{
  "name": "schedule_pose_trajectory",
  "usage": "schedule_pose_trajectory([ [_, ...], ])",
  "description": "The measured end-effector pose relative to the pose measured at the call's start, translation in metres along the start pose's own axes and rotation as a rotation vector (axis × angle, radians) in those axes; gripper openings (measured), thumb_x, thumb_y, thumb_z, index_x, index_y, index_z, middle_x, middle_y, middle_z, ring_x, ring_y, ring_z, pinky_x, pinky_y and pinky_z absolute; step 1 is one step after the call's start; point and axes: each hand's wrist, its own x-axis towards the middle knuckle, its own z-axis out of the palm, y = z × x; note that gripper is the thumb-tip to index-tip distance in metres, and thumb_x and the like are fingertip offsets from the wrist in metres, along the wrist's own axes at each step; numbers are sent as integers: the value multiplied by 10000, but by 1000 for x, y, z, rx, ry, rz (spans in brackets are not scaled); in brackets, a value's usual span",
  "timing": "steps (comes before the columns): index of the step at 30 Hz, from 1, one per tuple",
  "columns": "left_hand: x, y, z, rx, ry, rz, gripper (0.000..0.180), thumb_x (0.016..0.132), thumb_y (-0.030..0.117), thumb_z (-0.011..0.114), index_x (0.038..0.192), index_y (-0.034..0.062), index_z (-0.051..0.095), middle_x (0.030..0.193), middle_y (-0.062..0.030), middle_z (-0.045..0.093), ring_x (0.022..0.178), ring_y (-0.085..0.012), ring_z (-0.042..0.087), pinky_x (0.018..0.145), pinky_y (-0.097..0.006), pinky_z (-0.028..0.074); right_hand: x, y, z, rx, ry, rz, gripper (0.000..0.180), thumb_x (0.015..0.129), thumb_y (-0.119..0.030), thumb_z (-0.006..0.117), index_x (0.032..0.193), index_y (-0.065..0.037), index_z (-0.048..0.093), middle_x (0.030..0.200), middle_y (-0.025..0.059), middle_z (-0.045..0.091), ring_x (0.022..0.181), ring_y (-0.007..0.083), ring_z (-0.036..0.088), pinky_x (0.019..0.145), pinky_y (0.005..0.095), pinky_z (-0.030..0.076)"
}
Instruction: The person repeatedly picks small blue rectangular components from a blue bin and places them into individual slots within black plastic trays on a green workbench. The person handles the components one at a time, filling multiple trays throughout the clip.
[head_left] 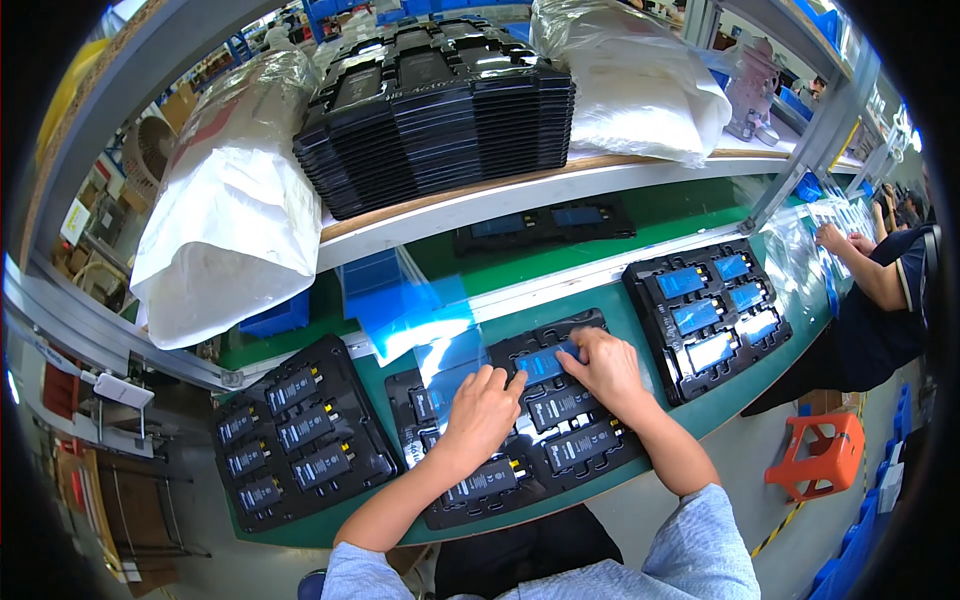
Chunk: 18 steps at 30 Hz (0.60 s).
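In the middle of the bench, a black plastic tray [590, 487] holds flat dark battery packs with yellow-tipped connectors. My left hand [482, 412] is over the tray's middle, fingers bent against the edge of a translucent blue film sheet [450, 362]. Its index fingertip meets the left end of a battery pack with blue film on top [541, 366]. At that pack's right end, my right hand [608, 370] is closed, with thumb and fingers on the film's edge. Uncovered packs [583, 446] sit in the tray's nearer row. My palms hide some of the pockets.
At left lies another tray of uncovered packs [322, 465]; at right, stacked trays with blue-covered packs [697, 316]. Blue film sheets [405, 305] lie behind. A shelf overhead bears a tall tray stack [440, 130] and white plastic bags [225, 240]. A co-worker's arm [880, 280] reaches in at right, near an orange stool [815, 455].
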Motion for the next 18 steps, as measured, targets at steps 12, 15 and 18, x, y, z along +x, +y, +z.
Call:
schedule_pose_trajectory([
  [12,13,21,-59,-627,419,-115,442,743,-52,704,1174,16,625,956,-98,661,922,-202,615,813,-301,485,-2,17,-24,990,-634,255,430,974,-387,519,999,21,653,845,67,664,726,107,597,641,228,466],
  [15,11,23,-45,-670,420,-107,564,774,-62,692,1305,13,519,1110,-114,622,994,-179,595,842,-304,492,-1,7,-26,1111,-610,264,290,948,-289,593,987,-8,655,848,38,656,770,90,590,722,214,457],
  [18,14,22,-32,-1074,380,-250,652,802,-30,692,1389,21,413,1179,-130,595,1011,-175,599,845,-306,508,-1,6,-28,1191,-500,297,193,918,-205,646,968,-19,657,826,2,632,776,73,584,719,218,464],
])
